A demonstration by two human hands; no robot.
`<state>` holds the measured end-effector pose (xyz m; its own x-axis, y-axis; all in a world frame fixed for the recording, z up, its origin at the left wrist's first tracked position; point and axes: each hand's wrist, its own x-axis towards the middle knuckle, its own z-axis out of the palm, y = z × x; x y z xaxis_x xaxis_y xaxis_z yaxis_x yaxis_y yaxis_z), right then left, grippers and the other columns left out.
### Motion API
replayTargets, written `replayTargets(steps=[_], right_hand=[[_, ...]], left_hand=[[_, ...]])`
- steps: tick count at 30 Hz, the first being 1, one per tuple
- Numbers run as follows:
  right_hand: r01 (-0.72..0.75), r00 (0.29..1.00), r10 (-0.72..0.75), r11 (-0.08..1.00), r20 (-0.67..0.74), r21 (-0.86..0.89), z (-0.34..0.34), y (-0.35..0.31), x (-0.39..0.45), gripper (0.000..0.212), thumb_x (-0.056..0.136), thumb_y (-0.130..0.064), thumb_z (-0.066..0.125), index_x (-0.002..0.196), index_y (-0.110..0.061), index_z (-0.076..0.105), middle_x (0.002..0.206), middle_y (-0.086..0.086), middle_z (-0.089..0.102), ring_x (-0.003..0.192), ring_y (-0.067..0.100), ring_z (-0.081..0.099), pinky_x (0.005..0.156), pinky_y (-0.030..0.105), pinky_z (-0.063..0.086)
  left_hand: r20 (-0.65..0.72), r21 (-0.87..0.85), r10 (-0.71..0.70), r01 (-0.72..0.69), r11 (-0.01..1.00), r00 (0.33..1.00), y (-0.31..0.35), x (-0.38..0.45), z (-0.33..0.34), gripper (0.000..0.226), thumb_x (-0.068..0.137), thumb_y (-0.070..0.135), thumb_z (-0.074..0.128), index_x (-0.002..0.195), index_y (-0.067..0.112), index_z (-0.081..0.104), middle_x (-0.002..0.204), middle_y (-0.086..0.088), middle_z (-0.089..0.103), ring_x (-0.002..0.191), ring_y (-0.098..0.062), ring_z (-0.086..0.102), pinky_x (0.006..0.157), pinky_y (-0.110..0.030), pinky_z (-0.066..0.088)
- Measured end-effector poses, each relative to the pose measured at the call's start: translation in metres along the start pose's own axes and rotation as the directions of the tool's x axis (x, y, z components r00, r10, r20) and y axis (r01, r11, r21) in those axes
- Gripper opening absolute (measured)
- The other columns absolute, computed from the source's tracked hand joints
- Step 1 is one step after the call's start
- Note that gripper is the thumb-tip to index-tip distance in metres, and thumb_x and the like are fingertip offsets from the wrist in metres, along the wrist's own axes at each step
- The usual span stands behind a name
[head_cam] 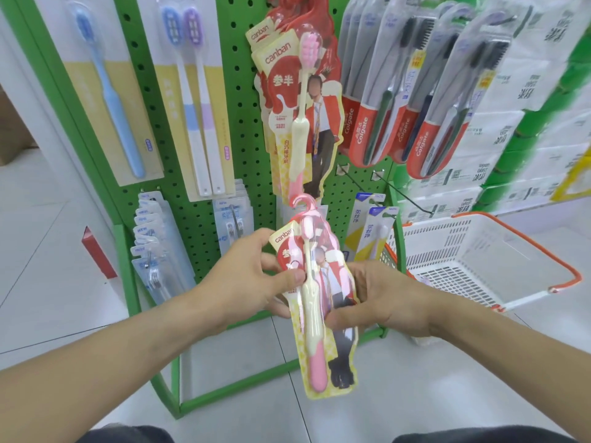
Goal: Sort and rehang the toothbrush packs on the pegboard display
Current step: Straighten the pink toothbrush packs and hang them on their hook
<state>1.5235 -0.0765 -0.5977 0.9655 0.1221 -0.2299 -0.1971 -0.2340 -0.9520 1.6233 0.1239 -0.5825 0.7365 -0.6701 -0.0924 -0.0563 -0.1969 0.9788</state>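
I grip a small stack of canban toothbrush packs [315,302] between my left hand [256,276] and right hand [380,298], low before the green pegboard [204,174], squaring their hang holes. Matching canban packs [300,100] hang just above; two bare pegs [399,193] jut toward the white basket [479,260] at right, which I judge a snag risk.

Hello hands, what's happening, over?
Left hand and right hand both pinching Canban toothbrush pack. Not hung yet. Nothing blocking pegboard.
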Motion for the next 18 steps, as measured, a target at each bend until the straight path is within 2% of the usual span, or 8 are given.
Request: replayTargets(steps=[3,6,8,11,14,17,18], right_hand=[[-0.044,0.999,0.044,0.999,0.029,-0.012,0.003,0.005,-0.001,0.027,0.073,-0.003,0.082,0.098,-0.01,0.072,0.098,0.018,0.075,0.089,0.031,0.071,0.088,0.055,0.055],[-0.059,0.998,0.059,0.998,0.02,-0.002,0.002,0.005,-0.005,0.03,0.077,-0.001,0.082,0.103,-0.004,0.069,0.099,0.018,0.075,0.089,0.032,0.073,0.08,0.046,0.059],[-0.059,0.997,0.06,0.998,-0.037,0.031,0.001,0.006,-0.007,0.027,0.079,0.004,0.082,0.102,-0.005,0.07,0.096,0.014,0.076,0.085,0.028,0.074,0.072,0.038,0.06],[-0.078,0.996,0.083,0.991,-0.043,0.106,0.004,0.01,-0.007,0.03,0.08,0.004,0.08,0.108,-0.003,0.07,0.103,0.02,0.076,0.09,0.033,0.075,0.074,0.041,0.062],[-0.123,0.992,0.126,0.985,-0.011,0.117,0.008,0.012,-0.008,0.032,0.083,0.007,0.077,0.112,-0.004,0.069,0.097,0.017,0.077,0.083,0.029,0.076,0.064,0.034,0.063],[-0.131,0.991,0.134,0.982,-0.012,0.135,0.008,0.013,-0.01,0.029,0.083,0.008,0.076,0.108,-0.006,0.07,0.095,0.016,0.078,0.081,0.029,0.076,0.06,0.032,0.062],[-0.13,0.991,0.133,0.981,-0.014,0.141,0.007,0.013,-0.011,0.029,0.083,0.007,0.076,0.107,-0.007,0.07,0.096,0.017,0.077,0.082,0.029,0.076,0.061,0.032,0.062]], left_hand=[[-0.032,0.009,-0.034,0.035,0.999,0.999,-0.007,-0.004,0.002,0.036,0.089,0.007,0.074,0.117,0.012,0.053,0.09,-0.015,0.076,0.086,-0.039,0.074,0.063,-0.042,0.063],[0.093,0.004,-0.153,0.153,0.988,0.984,-0.015,-0.01,0.003,0.032,0.094,0.016,0.069,0.119,0.01,0.05,0.093,-0.019,0.076,0.084,-0.037,0.074,0.072,-0.043,0.063],[0.155,0.061,-0.191,0.184,0.981,0.969,-0.019,-0.015,0.004,0.026,0.097,0.017,0.065,0.116,0.002,0.055,0.094,-0.027,0.073,0.076,-0.03,0.073,0.069,-0.039,0.064],[0.083,0.052,-0.197,0.193,0.98,0.977,-0.024,-0.016,0.006,0.025,0.097,0.013,0.066,0.109,-0.007,0.057,0.098,-0.033,0.069,0.071,-0.028,0.07,0.061,-0.034,0.062],[0.07,0.032,-0.221,0.219,0.975,0.973,-0.026,-0.016,0.007,0.025,0.093,0.007,0.069,0.112,-0.003,0.055,0.099,-0.029,0.071,0.072,-0.029,0.071,0.066,-0.037,0.063],[0.206,0.037,-0.286,0.284,0.958,0.936,-0.027,-0.019,0.006,0.047,0.085,-0.004,0.075,0.123,0.01,0.049,0.106,-0.022,0.072,0.086,-0.041,0.073,0.075,-0.041,0.063],[0.236,0.044,-0.296,0.294,0.955,0.926,-0.027,-0.021,0.006,0.053,0.084,-0.007,0.075,0.124,0.012,0.048,0.104,-0.02,0.071,0.084,-0.041,0.073,0.076,-0.041,0.063]])
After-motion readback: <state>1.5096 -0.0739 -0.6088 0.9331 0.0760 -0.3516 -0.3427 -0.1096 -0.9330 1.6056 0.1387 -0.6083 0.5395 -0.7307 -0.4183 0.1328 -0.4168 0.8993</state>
